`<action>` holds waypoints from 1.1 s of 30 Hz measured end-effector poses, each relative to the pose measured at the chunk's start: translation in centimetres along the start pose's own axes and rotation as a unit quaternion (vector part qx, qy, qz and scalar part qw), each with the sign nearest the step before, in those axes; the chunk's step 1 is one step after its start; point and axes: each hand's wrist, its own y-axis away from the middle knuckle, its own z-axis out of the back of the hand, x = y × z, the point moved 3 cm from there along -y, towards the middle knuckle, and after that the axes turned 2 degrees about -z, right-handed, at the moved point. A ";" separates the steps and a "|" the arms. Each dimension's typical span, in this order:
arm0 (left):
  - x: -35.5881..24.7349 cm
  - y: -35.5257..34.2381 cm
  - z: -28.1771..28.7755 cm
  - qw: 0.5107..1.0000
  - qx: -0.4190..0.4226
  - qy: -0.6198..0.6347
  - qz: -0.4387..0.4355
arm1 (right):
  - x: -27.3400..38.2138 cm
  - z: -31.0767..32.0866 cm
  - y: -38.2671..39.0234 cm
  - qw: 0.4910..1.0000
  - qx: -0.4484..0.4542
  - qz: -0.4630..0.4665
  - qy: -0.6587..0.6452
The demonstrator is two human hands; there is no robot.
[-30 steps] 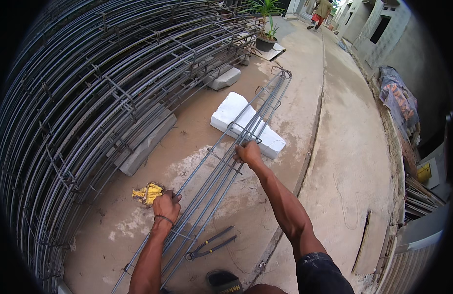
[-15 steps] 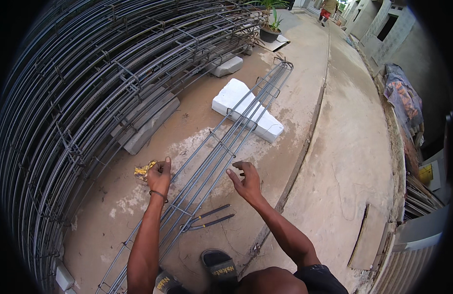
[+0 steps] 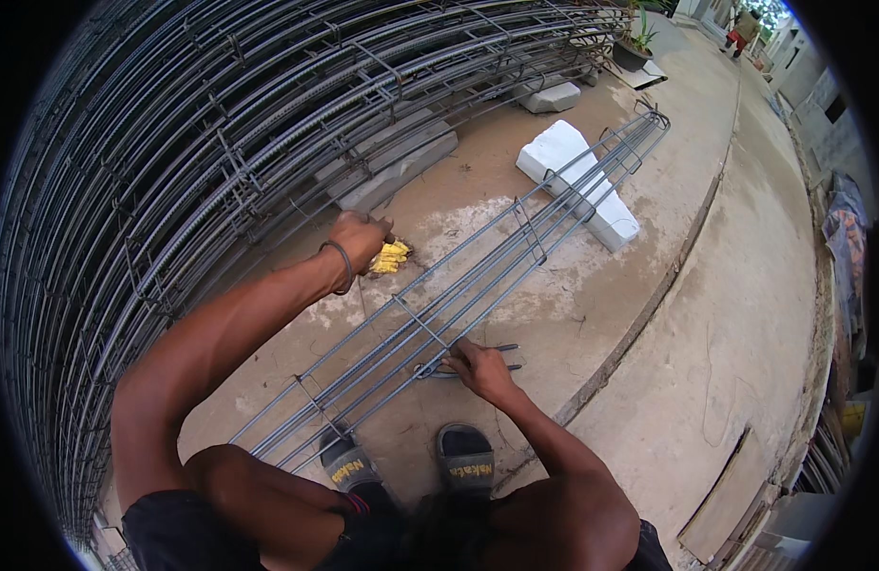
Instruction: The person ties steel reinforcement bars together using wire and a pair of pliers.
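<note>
Head: left hand [image 3: 361, 236] at bundle [image 3: 389, 258], right hand [image 3: 482, 369] at cage [image 3: 421, 322] (both hands' fingers: can't tell); likely fetching, next needs pinch.

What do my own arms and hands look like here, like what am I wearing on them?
No gloves on the left hand or right hand. A thin dark band circles the left wrist; none shows on the right. Dark short sleeves show near the lower edge.

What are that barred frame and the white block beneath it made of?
Barred frame: probably steel, grey with a slight sheen, slender yet straight.
White block: perhaps matte plastic foam, judging by its even, bright whiteness; plaster is possible.
</note>
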 end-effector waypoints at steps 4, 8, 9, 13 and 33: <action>10.0 1.3 1.5 0.997 0.020 -0.078 0.021 | 0.4 -1.6 -0.5 0.999 -0.047 0.011 0.007; 16.2 -1.4 -3.5 0.992 0.002 -0.109 -0.070 | 1.0 -1.7 -1.1 0.999 -0.049 0.012 -0.002; 16.7 -2.0 -4.7 0.995 0.017 -0.063 -0.072 | 1.0 -1.6 -1.4 0.999 -0.052 0.013 0.000; 12.4 -2.3 -8.0 0.981 0.023 -0.169 -0.090 | -1.1 -0.5 -0.4 0.993 -0.012 0.052 0.102; 12.5 -6.0 -5.2 0.988 -0.034 -0.042 -0.143 | -3.0 0.1 1.2 0.956 0.064 0.108 0.266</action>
